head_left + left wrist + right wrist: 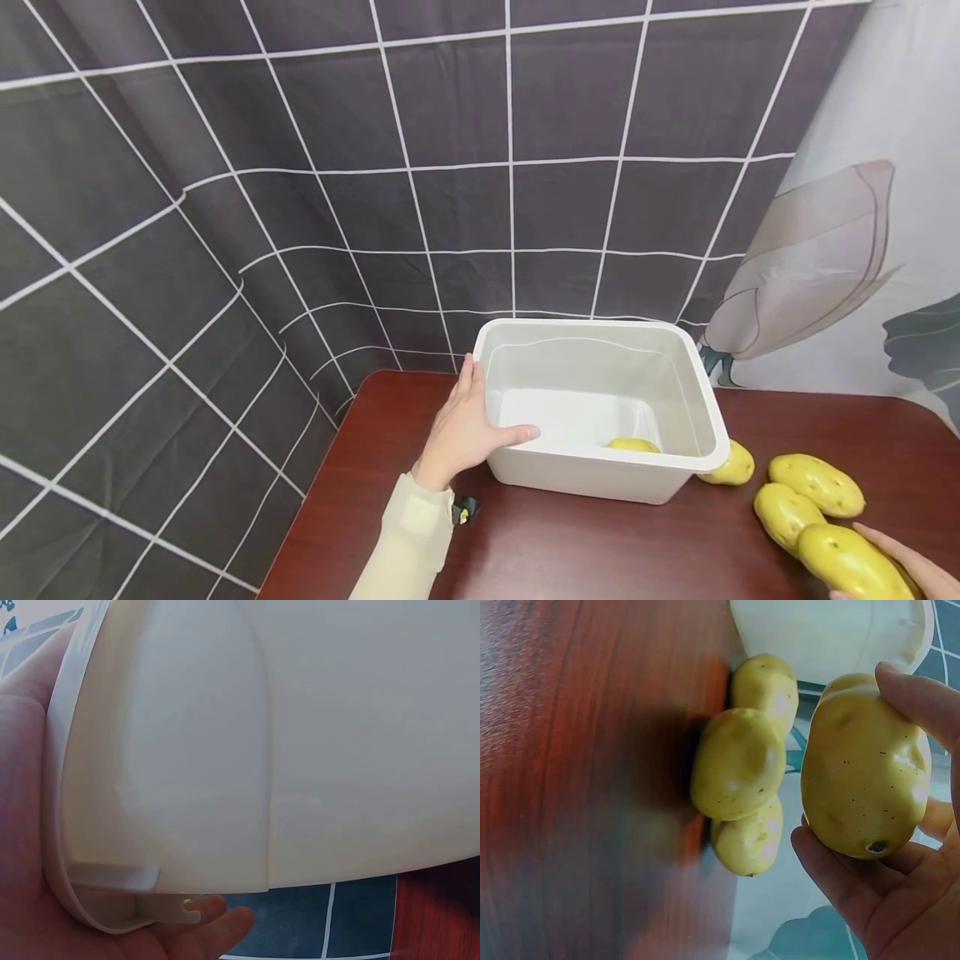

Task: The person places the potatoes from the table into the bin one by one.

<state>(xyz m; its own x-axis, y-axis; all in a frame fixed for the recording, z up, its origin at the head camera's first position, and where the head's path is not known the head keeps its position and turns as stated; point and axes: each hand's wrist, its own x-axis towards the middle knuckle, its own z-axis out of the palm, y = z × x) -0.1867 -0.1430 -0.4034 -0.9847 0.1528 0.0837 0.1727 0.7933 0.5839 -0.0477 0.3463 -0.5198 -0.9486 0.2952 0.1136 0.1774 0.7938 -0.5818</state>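
My left hand [465, 425] grips the left end of a white plastic tub [585, 475], thumb over the front rim and fingers along the outer side. In the left wrist view the fingertips [232, 930] curl beneath the tub's lip. At the lower right, partly out of the head view, my right hand [918, 567] holds a yellow potato [847, 562] between thumb and fingers. The right wrist view shows this potato [866, 772] raised off the table, a dark spot at its end. Inside the tub lies another potato [633, 445], mostly hidden by the front wall.
Three more potatoes lie on the dark red table [540, 542]: one potato [735, 467] beside the tub's right end, another potato [817, 483] farther right, and a third potato [783, 512] before it. A grey checked curtain [450, 208] hangs behind and left.
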